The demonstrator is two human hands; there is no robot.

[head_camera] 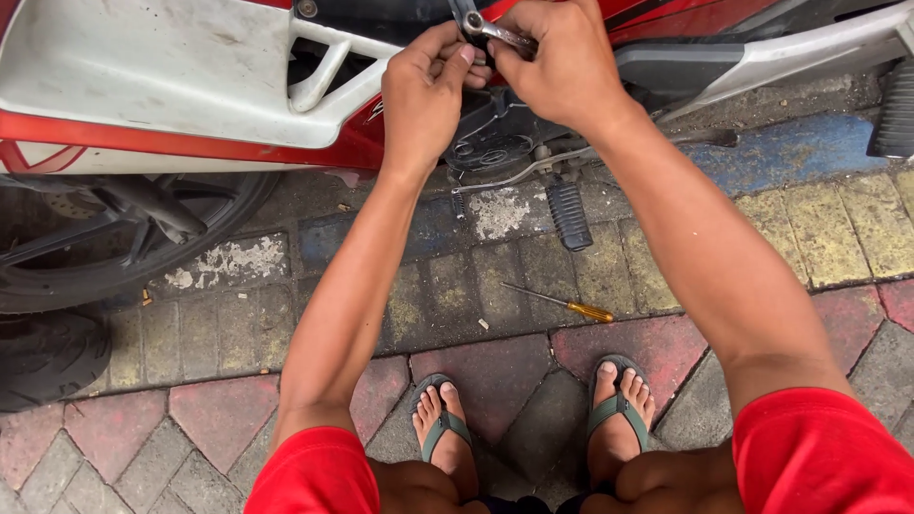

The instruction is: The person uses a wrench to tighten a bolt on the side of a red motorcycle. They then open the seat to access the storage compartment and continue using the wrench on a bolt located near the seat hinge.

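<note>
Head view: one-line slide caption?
Both hands, left and right, grip a metal wrench at a red-and-white motorcycle.

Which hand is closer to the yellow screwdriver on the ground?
Neither clearly. The left hand and right hand are both up at the motorcycle, far above the screwdriver.

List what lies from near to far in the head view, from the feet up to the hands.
Green sandals → yellow-handled screwdriver on the paving → black footpeg → left hand and right hand on a metal wrench at the motorcycle.

Outdoor daylight was noted. Ground was laid with worn paving blocks [447, 305], painted red, yellow and blue, much flaked; grime was seen between joints.
</note>
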